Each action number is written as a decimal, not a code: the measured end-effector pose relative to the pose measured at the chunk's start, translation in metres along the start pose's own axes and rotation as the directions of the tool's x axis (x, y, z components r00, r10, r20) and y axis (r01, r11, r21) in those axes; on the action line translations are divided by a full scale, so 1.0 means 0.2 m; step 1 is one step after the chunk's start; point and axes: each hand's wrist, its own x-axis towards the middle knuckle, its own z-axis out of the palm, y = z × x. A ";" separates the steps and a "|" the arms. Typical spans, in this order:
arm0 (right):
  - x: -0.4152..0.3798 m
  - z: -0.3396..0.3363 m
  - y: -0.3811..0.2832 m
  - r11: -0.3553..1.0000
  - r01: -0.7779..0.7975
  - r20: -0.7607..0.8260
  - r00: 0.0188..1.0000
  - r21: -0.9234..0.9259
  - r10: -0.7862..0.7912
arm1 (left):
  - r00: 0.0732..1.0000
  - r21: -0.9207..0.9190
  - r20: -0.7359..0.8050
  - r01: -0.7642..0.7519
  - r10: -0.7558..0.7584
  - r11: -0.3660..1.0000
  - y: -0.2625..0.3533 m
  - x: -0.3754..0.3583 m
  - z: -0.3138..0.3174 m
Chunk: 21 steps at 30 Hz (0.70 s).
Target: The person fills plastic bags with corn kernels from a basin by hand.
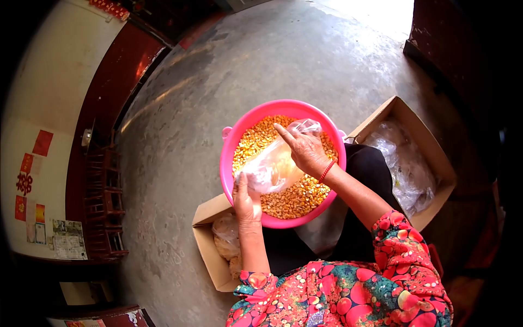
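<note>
A clear plastic bag (271,170) is stretched at a slant over a pink basin (229,158) of yellow corn kernels (291,203). My left hand (247,200) grips the bag's lower left end at the basin's near left rim, thumb pointing up. At the bag's upper right end is my right hand (308,151), with its index finger extended and its other fingers curled against the plastic. A red band (327,171) circles my right wrist. Whether anything lies inside the bag is hard to tell through the glare.
On the right, a cardboard box (444,163) holds crumpled clear plastic bags (400,158). Another cardboard box (206,240) at lower left contains filled plastic bags (226,234). Wooden stools (103,201) are stacked by the left wall. Grey concrete floor (180,136) surrounds the basin.
</note>
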 end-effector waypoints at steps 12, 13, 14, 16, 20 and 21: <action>0.01 -0.02 0.04 1.000 -0.015 -0.112 0.994 0.014 0.017 | 0.973 0.711 0.232 -0.164 -0.008 0.683 0.01 0.05 -0.04; 0.01 -0.03 0.04 0.999 -0.028 -0.066 0.997 0.021 0.029 | 0.973 0.713 0.229 -0.162 -0.007 0.682 0.00 0.07 -0.07; 0.02 -0.05 0.03 0.965 0.029 -0.137 0.991 0.259 0.007 | 0.995 0.736 0.088 -0.038 -0.040 0.676 0.00 0.09 -0.10; 0.01 -0.11 -0.02 0.924 0.080 -0.111 0.993 0.375 -0.041 | 0.999 0.581 -0.043 0.002 0.029 0.814 -0.05 0.12 -0.12; -0.05 -0.13 -0.12 0.842 0.277 -0.018 0.953 0.464 -0.303 | 0.993 0.416 -0.094 -0.030 0.076 0.909 -0.03 0.14 -0.06; -0.07 -0.08 -0.13 0.853 0.304 0.031 0.936 0.424 -0.349 | 0.993 0.419 -0.096 -0.029 0.076 0.907 -0.03 0.14 -0.06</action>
